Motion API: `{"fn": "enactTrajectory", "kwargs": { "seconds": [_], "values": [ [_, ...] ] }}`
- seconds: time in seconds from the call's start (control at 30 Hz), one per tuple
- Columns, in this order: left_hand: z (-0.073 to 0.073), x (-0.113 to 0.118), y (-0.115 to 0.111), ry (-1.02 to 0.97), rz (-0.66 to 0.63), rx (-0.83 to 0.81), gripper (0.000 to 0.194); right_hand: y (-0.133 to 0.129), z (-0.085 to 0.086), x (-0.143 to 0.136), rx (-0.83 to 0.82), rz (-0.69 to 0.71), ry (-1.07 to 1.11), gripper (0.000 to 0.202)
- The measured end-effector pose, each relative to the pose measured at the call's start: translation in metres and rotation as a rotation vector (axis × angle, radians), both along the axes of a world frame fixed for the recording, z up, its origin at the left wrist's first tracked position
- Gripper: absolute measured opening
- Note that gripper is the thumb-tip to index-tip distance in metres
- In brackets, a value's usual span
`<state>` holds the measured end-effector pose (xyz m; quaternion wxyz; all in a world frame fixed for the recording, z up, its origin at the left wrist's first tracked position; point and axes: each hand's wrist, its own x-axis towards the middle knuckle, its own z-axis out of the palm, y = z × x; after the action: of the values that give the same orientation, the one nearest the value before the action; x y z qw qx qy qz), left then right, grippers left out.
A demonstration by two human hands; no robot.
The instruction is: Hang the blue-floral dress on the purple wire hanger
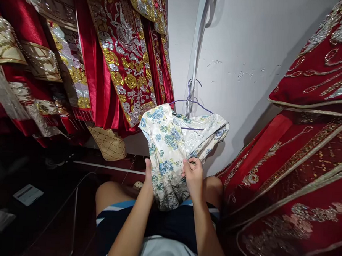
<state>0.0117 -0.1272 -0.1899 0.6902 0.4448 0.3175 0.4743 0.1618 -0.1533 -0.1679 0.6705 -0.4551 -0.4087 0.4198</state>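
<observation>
My right hand (194, 173) pinches the front of the floral garment (166, 150) at the low point of its neckline, thumb and fingers closed on the cloth. My left hand (148, 180) is at the garment's side edge, thumb raised; its other fingers are hidden behind the fabric, so I can't tell whether they grip or only support. The garment spreads between and beyond my hands, its shoulders on a purple hanger (187, 101), its gathered lower part bunched just above my shorts (166, 221).

I'd judge the neckline the weak spot: a hard tug from my right hand could stretch or tear it, or drag a shoulder off the hanger. Whether the hook is caught on the metal pole (195, 49) beyond my hands I can't make out; if it isn't, a pull toward me could bring everything down into my lap.

Left of my left hand and farther off, beaded red costumes (131, 64) hang close behind the garment's shoulder, so swinging that way could snag on the beadwork. Right of my right hand, another red costume (272, 156) bulges in near my knee. The most room is straight ahead and slightly right, up to the pale wall (241, 44).
</observation>
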Motion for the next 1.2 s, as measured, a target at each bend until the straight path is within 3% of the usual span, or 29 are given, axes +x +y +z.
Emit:
{"fn": "enactTrajectory", "kwargs": {
  "seconds": [0.1, 0.2, 0.33, 0.43, 0.5, 0.53, 0.57, 0.63, 0.7, 0.73, 0.83, 0.97, 1.1, 1.2],
  "values": [
    [0.005, -0.008, -0.009, 0.077, 0.000, -0.053, 0.084, -0.001, 0.000, 0.003, -0.007, 0.005, -0.154, 0.038],
    [0.015, -0.010, -0.015, 0.158, 0.074, -0.038, 0.082, 0.000, -0.003, 0.012, -0.015, 0.109, -0.249, 0.045],
    [0.012, -0.003, -0.012, 0.166, 0.236, -0.019, 0.065, -0.001, -0.004, 0.020, -0.015, 0.160, -0.040, 0.045],
    [-0.001, 0.010, -0.004, 0.199, 0.591, 0.109, 0.053, -0.003, 0.000, 0.019, -0.046, 0.118, 0.095, 0.040],
    [-0.009, 0.023, -0.004, 0.287, 0.901, 0.316, 0.051, -0.005, 0.004, 0.017, -0.073, 0.115, 0.118, 0.036],
    [-0.011, 0.031, -0.006, 0.349, 0.983, 0.446, 0.048, -0.006, 0.005, 0.015, -0.080, 0.125, 0.111, 0.034],
    [-0.013, 0.039, -0.008, 0.413, 0.974, 0.572, 0.044, -0.006, 0.005, 0.013, -0.083, 0.143, 0.094, 0.031],
    [-0.014, 0.053, -0.015, 0.502, 0.744, 0.721, 0.026, -0.008, 0.005, 0.010, -0.073, 0.200, 0.039, 0.028],
    [-0.015, 0.064, -0.019, 0.525, 0.488, 0.711, 0.012, -0.008, 0.005, 0.010, -0.060, 0.255, -0.011, 0.027],
    [-0.016, 0.068, -0.021, 0.528, 0.426, 0.675, 0.013, -0.007, 0.007, 0.011, -0.064, 0.271, -0.024, 0.027],
    [-0.016, 0.070, -0.021, 0.568, 0.389, 0.640, 0.018, 0.004, 0.021, 0.021, -0.099, 0.254, -0.023, 0.028],
    [-0.016, 0.069, -0.020, 0.655, 0.338, 0.677, 0.019, 0.046, 0.071, 0.039, -0.002, 0.143, 0.056, 0.022],
    [-0.017, 0.072, -0.018, 0.704, 0.304, 0.715, 0.021, 0.094, 0.134, 0.046, 0.052, 0.162, 0.112, 0.013],
    [-0.018, 0.071, -0.017, 0.759, 0.258, 0.751, 0.023, 0.114, 0.164, 0.045, 0.065, 0.165, 0.107, 0.010]
  ]
}}
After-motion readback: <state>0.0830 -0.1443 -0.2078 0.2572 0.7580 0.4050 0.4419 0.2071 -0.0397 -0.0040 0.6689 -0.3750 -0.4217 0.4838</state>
